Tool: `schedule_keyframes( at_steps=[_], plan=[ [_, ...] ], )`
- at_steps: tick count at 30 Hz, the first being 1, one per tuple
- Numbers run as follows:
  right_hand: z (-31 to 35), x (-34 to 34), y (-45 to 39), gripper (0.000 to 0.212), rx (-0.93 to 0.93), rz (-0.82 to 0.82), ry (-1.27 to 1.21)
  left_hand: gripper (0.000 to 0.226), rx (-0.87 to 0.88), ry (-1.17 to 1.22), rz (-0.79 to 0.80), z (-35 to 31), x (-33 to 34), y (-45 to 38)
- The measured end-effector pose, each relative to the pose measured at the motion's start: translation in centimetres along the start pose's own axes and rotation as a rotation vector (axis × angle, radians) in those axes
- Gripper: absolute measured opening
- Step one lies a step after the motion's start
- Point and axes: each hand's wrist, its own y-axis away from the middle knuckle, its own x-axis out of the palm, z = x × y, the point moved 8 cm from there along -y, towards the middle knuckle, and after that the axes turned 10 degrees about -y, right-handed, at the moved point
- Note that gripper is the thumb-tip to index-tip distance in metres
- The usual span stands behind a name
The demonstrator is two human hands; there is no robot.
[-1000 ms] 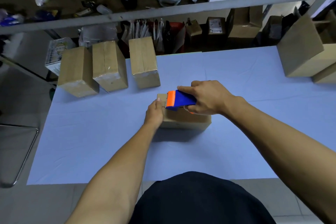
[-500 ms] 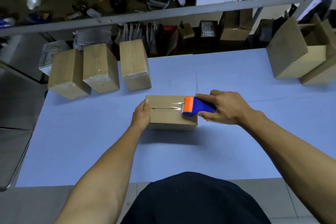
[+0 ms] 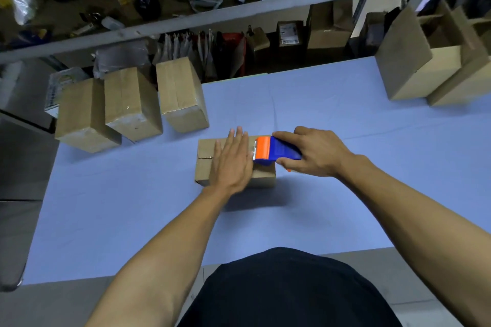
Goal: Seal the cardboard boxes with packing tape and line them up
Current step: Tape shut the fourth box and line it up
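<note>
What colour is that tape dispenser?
The tape dispenser is blue with an orange front, seen in the head view.

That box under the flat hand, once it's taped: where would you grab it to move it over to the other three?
Probably by its two long sides, from above. The box lies flat and low on the table, with its near and far faces free. Its right end is crowded by the tape gun in the right hand; the left hand presses the top.
</note>
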Motion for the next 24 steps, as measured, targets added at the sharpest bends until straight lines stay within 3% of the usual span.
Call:
schedule_keyframes(
  at_steps=[4, 10, 17, 21, 24],
  plan=[
    [-0.3, 0.0, -0.3, 0.063, -0.026, 0.018, -0.036, 0.074, 0.176, -0.007, 0.106, 0.3, 0.5, 1.0],
    [-1.0, 0.4, -0.5, 0.069, -0.078, 0.032, -0.029, 0.111, 0.179, -0.128, 0.109, -0.3, 1.3, 0.7],
    [-6.3, 0.1, 2.2, 0.067, -0.011, 0.038, -0.057, 0.117, 0.152, -0.19, 0.087, -0.4, 0.9, 0.5],
    [-6.1, 0.7, 2.1, 0.068, -0.037, 0.053, -0.023, 0.123, 0.139, -0.201, 0.132, -1.3, 0.7, 0.3],
    [-6.3, 1.1, 2.3, 0.068, -0.025, 0.05, -0.025, 0.123, 0.249, -0.303, 0.142, -5.0, 0.8, -0.9]
  ],
)
